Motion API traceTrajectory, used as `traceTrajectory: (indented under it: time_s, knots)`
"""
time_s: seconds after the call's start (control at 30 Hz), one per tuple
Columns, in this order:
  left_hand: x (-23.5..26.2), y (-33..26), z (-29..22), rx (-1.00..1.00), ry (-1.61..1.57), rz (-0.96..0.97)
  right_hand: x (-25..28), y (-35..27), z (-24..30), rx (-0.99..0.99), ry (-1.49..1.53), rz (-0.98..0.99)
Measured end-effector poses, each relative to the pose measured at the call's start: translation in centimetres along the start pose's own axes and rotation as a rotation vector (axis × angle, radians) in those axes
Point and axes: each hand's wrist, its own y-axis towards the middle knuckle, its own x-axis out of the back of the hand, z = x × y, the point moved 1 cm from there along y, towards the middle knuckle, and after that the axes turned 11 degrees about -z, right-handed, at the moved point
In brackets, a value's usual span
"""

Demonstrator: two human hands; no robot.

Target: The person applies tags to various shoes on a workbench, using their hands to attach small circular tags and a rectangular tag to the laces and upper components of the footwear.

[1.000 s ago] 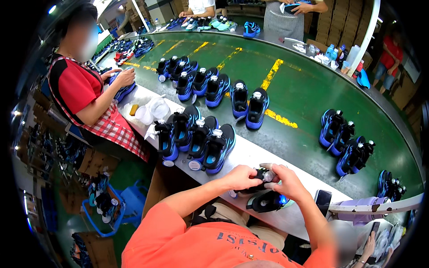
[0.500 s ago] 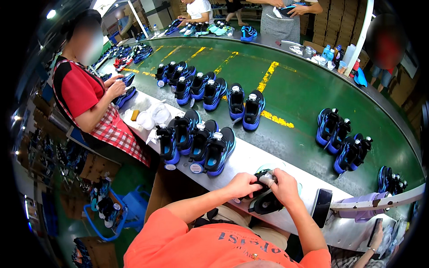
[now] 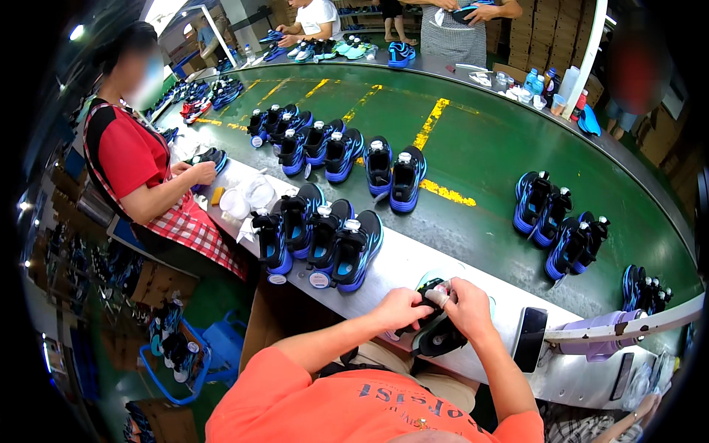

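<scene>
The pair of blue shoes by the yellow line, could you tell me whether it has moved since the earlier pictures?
Yes: the pair of blue shoes has drifted slightly left, judged against the black phone on the bench.

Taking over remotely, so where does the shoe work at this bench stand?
Looks done: blue shoes ride out on the green belt. In hand: left hand and right hand grip one black shoe at the ledge. Probably left: four shoes stand on the ledge beside them.
</scene>
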Motion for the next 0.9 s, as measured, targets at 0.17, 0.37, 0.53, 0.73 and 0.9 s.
traceTrajectory:
  time_s: [0.17,0.37,0.53,0.73,0.9]
  knots:
    - [3.5,-0.5,-6.0,-0.326,0.287,-0.162,4.3,-1.4,-2.3,-0.053,0.329,0.006]
    - [0.2,3.2,-3.8,-0.719,0.221,0.036,4.4,-6.4,-1.4,-0.144,0.302,0.020]
    - [-0.2,2.7,-4.6,-0.682,0.310,-0.179,4.3,-6.9,-3.8,0.035,0.368,-0.007]
    - [1.0,3.8,-3.7,-0.556,0.191,0.165,3.9,-6.7,-3.3,-0.063,0.193,0.015]
    - [-0.8,1.6,-3.6,-0.822,0.143,-0.283,2.2,-7.2,-3.4,-0.055,0.246,-0.065]
